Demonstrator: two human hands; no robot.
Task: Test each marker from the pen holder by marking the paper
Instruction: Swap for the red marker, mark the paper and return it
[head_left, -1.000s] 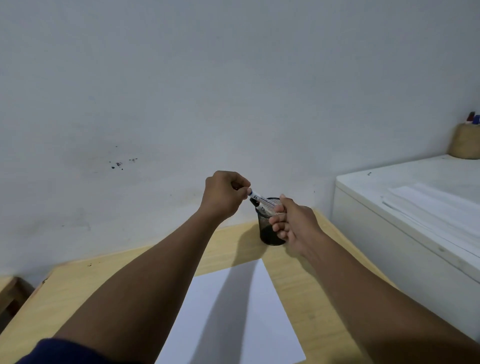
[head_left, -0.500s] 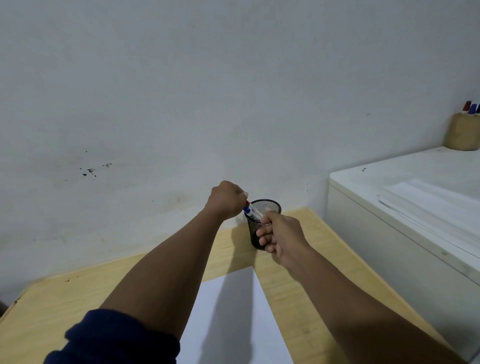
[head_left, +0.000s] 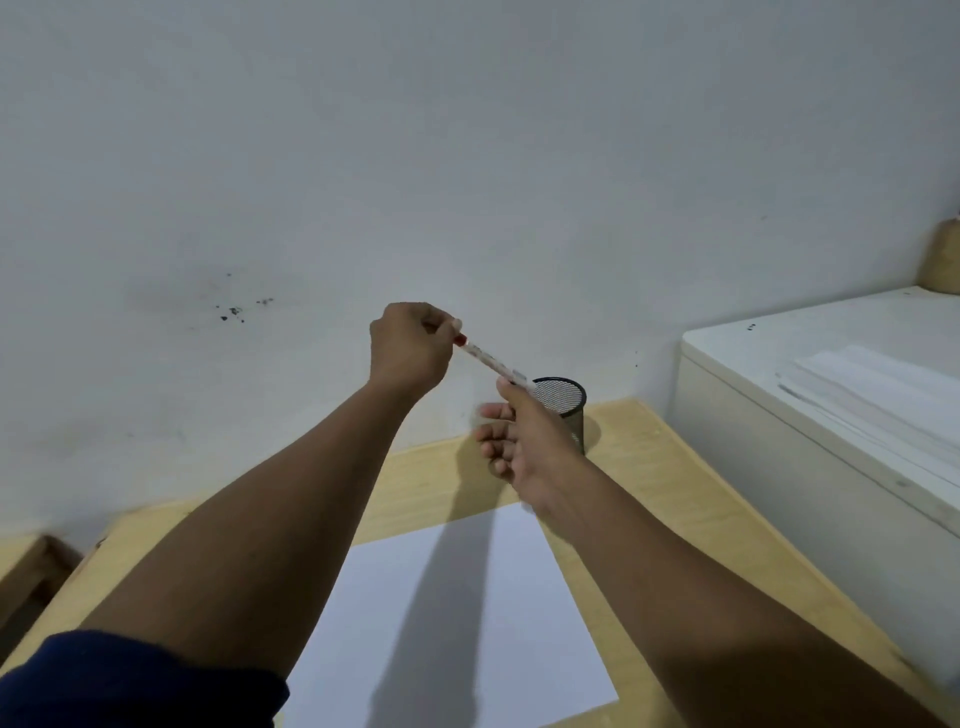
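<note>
I have the marker (head_left: 492, 360) up in the air, slanted between both hands above the far end of the wooden table (head_left: 670, 483). My left hand (head_left: 410, 349) is curled into a fist, pinching the red-capped end between thumb and forefinger — that end sits higher and to the left. My right hand (head_left: 524, 441) grips the lower end at the thumb, just in front of the black mesh pen holder (head_left: 563, 410); its other fingers are loose and blurred, so I cannot tell how firmly they close. The holder stands upright near the wall. The white paper (head_left: 457, 613) lies flat below my forearms — well apart from the marker.
</note>
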